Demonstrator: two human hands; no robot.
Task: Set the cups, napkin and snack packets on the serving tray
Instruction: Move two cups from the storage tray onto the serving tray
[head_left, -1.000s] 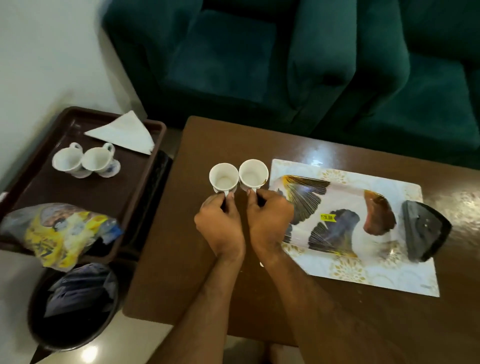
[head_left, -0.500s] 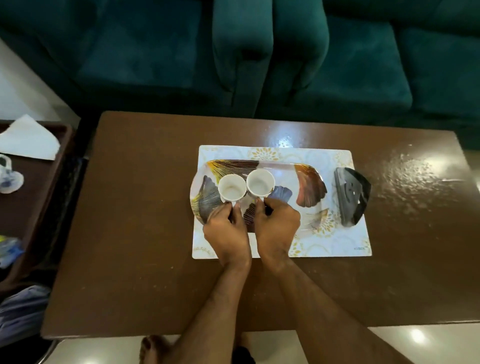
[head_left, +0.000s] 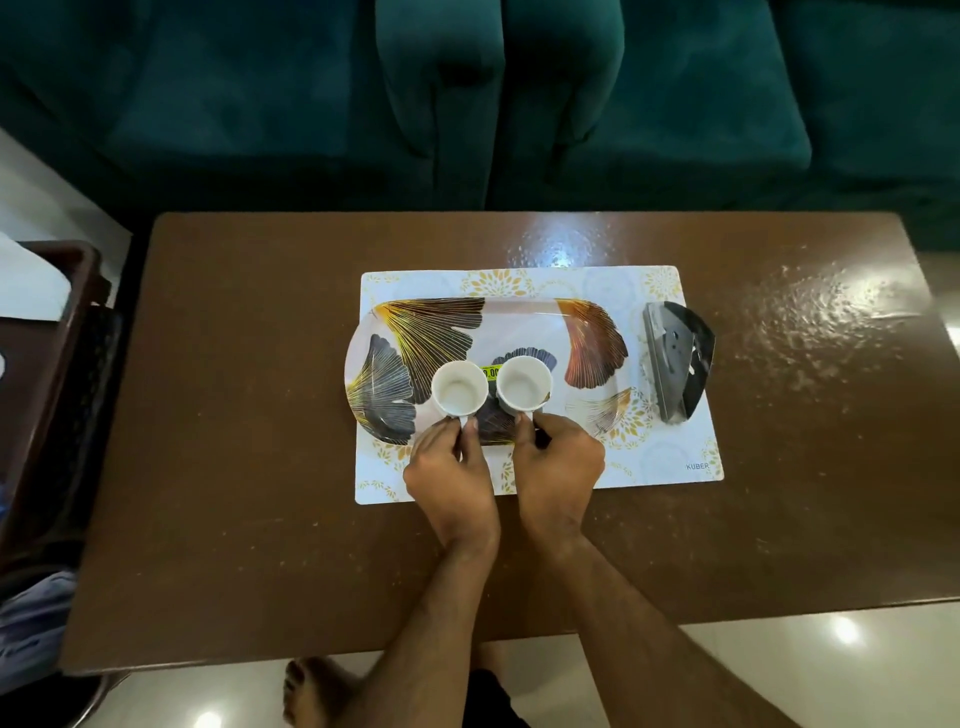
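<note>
Your left hand (head_left: 451, 480) pinches the handle of the left cup (head_left: 459, 388), thumb and forefinger closed on it. Your right hand (head_left: 558, 467) grips the handle of the right cup (head_left: 523, 383) the same way. The two white cups stand upright and look empty, side by side, almost touching, over the near half of the serving tray (head_left: 540, 325); whether their bases touch the tray or hang just above it cannot be told. Between their rims a yellow price sticker (head_left: 490, 371) shows on the tray.

The tray, printed with fan-shaped leaves, lies on a pale placemat (head_left: 670, 467) near the middle of the brown table (head_left: 249, 415), somewhat closer to the far edge. A dark grey napkin holder (head_left: 675, 358) stands on the right end of the placemat, just beside the tray's right rim.

Off the table's left edge, a dark brown tray (head_left: 78, 291) holds a white napkin (head_left: 31, 291), partly cut off by the frame. The snack packets are not clearly in view. Green sofas (head_left: 675, 104) sit beyond the far edge.
</note>
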